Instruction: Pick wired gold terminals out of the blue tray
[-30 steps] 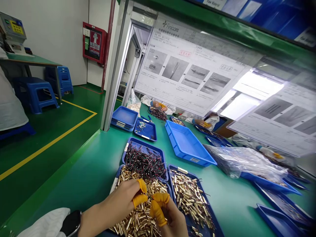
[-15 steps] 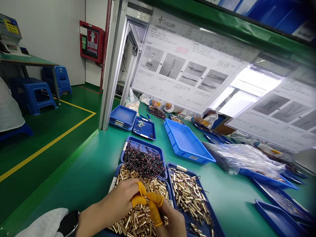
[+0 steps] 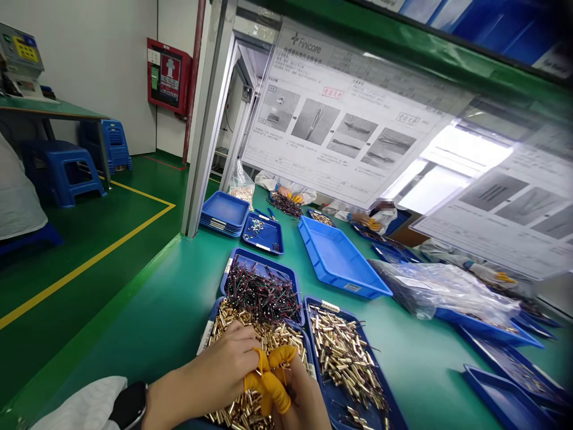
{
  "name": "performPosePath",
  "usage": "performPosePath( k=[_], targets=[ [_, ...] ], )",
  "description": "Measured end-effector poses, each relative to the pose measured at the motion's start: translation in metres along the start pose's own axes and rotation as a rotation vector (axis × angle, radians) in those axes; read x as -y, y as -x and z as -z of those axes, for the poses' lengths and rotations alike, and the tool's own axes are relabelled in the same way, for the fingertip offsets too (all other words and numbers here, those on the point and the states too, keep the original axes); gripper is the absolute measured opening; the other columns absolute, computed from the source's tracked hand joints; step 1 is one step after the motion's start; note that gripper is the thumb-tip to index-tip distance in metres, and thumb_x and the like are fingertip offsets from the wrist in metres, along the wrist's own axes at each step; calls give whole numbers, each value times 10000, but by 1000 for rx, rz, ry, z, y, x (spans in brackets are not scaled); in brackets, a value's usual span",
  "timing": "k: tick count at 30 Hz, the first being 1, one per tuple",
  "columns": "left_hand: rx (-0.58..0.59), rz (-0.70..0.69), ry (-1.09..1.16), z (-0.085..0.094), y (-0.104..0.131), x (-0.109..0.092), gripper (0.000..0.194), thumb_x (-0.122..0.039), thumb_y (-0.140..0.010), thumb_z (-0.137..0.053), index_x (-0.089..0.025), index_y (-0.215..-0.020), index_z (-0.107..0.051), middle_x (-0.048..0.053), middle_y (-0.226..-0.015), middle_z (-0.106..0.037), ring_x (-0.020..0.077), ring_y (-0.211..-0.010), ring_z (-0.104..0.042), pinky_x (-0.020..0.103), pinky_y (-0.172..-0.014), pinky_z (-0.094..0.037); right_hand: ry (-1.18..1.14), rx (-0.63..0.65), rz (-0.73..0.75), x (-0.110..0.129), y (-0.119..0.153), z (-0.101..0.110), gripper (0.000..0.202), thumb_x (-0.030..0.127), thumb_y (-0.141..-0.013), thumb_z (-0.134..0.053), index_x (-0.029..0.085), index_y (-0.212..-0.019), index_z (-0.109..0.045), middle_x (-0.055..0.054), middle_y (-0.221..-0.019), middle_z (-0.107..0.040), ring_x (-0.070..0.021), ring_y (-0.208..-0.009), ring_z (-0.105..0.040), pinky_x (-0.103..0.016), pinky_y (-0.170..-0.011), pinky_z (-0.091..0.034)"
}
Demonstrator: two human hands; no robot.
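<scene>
My left hand (image 3: pixel 230 367) and my right hand (image 3: pixel 299 388), with yellow cots on the fingertips, meet over a blue tray (image 3: pixel 206 334) heaped with small brass tubes (image 3: pixel 237 412). Both are closed, thumb and finger pinched together at the same spot. Whatever lies between the fingertips is too small and too covered to make out. Just beyond sits a tray of short dark wire pieces (image 3: pixel 262 292) with red and green strands. On the right, another tray (image 3: pixel 389 388) carries brass tubes with dark wires (image 3: pixel 342 346) sticking out of some.
A large light-blue bin (image 3: pixel 335 257) stands farther back, left of plastic bags (image 3: pixel 439 283). Stacked trays (image 3: pixel 224 212) and a small-parts tray (image 3: pixel 264 233) are by the metal post (image 3: pixel 203 119). Instruction sheets (image 3: pixel 331 119) hang overhead. Co-workers' gloved hands (image 3: pixel 290 196) show across the table.
My fingertips have drawn closer together and now overlap. My left hand has turned and shifted slightly right. Across the table, a co-worker's hands have moved over the dark pile.
</scene>
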State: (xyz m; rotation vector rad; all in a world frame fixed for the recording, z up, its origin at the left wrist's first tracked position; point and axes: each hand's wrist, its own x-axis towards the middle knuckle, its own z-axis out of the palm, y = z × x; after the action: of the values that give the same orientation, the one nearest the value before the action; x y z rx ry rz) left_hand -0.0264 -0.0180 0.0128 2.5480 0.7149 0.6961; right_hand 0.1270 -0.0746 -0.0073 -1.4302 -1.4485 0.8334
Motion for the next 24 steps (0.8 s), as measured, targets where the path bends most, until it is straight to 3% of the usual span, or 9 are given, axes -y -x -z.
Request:
performPosePath(
  k=[3,6,9,13,16,19,22,24],
  targets=[
    [-52,95,52,2,-2,0,178,-42,-826,-524,-161,-694,-526,23,-760,-591,177,-773,-492,293,-736,-387,-277,27,-114,10,-1,4,373,582,-784,-495,215,-835,-533,81,-443,-488,-97,-356,-427,-186,-383,-305],
    [-85,131,79,3,-3,0,155,-142,-877,-502,-165,-728,-539,34,-772,-587,189,-784,-500,303,-721,-393,-335,3,-115,19,-5,9,344,534,-745,-595,191,-735,-574,56,-470,-543,-97,-383,-491,-194,-432,-363],
    [-88,109,60,2,-3,-1,197,-155,-898,-467,-164,-713,-533,39,-767,-590,192,-775,-501,309,-720,-386,-268,9,-99,19,-7,11,346,502,-713,-648,184,-616,-555,62,-444,-531,-83,-329,-481,-184,-401,-355],
    [-56,72,19,-1,-1,0,182,-121,-870,-510,-166,-694,-520,31,-762,-598,187,-769,-494,300,-726,-374,-53,-53,-58,10,-4,8,300,476,-726,-642,203,-632,-559,67,-332,-524,-121,-307,-513,-195,-404,-367],
    [-9,36,-2,-1,2,-1,174,-54,-832,-532,-168,-702,-517,19,-772,-601,178,-773,-482,301,-759,-364,67,-101,0,5,-1,5,292,473,-732,-633,212,-632,-547,38,-357,-573,-139,-325,-544,-198,-384,-359],
    [-12,57,47,1,2,-1,224,14,-794,-511,-177,-677,-495,5,-760,-585,167,-770,-481,297,-777,-365,-144,-9,-55,9,-1,4,310,509,-717,-638,217,-670,-545,44,-402,-586,-122,-291,-522,-196,-349,-352],
    [-78,118,157,2,1,-1,243,7,-786,-507,-185,-643,-466,-8,-731,-544,155,-744,-482,262,-715,-382,-500,98,-134,16,-3,5,383,581,-705,-610,209,-796,-597,38,-434,-607,-136,-347,-563,-231,-423,-424],
    [-111,126,221,3,0,0,251,-6,-789,-510,-188,-629,-445,-13,-717,-518,149,-722,-478,239,-664,-384,-652,145,-206,17,-6,6,386,548,-671,-671,193,-812,-619,22,-471,-645,-121,-379,-582,-220,-447,-430]
  ],
)
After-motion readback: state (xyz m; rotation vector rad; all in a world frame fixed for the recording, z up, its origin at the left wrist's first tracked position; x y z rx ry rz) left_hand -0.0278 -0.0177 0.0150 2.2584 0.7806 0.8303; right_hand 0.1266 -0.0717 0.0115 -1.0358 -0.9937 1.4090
